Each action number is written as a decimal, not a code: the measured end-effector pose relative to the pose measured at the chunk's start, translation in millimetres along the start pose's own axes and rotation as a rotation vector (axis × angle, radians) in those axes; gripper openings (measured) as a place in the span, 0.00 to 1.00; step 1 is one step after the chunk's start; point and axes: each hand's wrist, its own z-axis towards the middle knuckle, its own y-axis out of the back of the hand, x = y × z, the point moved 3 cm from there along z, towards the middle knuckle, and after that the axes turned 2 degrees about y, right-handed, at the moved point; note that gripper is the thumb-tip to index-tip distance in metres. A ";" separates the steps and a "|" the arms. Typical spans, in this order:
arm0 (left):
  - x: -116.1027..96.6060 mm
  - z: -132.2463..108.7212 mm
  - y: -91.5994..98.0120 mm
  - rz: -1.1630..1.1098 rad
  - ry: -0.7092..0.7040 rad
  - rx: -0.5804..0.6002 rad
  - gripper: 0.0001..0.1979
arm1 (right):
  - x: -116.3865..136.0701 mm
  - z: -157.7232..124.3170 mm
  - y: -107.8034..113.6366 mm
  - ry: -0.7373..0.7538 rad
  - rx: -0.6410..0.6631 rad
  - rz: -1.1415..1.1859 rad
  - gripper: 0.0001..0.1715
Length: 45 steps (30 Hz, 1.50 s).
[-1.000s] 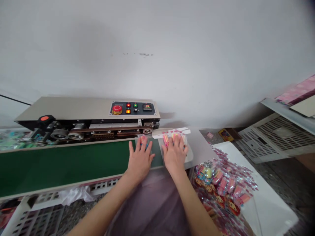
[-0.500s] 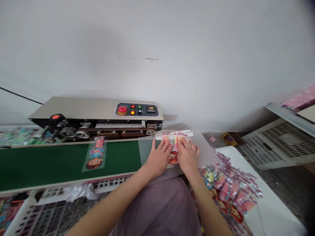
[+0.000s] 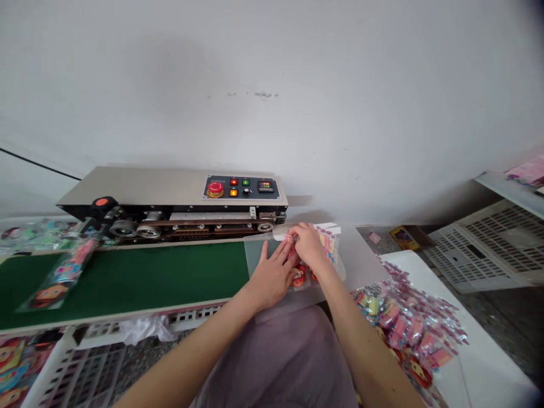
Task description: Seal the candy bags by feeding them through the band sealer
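Left hand: you are laying the left hand palm down, fingers spread and nearly straight, over a clear packet showing a red-haired cartoon head.
Right hand: you are bending the fingers of the right hand, their tips touching the packet's upper end beside your left fingertips; whether they are pinching the film cannot be told.
Packet position: it is lying on the grey plate at the right end of the conveyor, partly covered by your hands.
Second packet: another filled packet is lying just right of it, partly under your right hand.
Conveyor: the green belt is carrying one cartoon-head packet near its left end.
Band sealer: the machine is standing behind the belt, its display glowing red and green beside a red emergency-stop button.
Right side: a heap of packets is resting on a white surface; a slotted plastic crate is standing beyond.
Room: a pale, scuffed wall is rising behind the sealer.
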 end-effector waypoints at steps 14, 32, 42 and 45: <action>-2.6 1.5 1.4 -0.048 0.024 0.041 0.27 | -0.7 -3.6 4.2 0.040 0.056 -0.107 0.20; -16.5 4.9 0.6 -0.001 0.100 0.025 0.28 | -30.6 -75.0 3.0 -0.084 -0.153 -0.337 0.27; 3.9 -16.1 0.1 0.100 0.192 -0.040 0.27 | 12.2 -75.3 -14.6 -0.115 -0.121 -0.343 0.30; 19.1 -27.7 4.5 0.129 0.191 -0.026 0.26 | 29.1 -70.4 -17.4 -0.115 -0.109 -0.288 0.30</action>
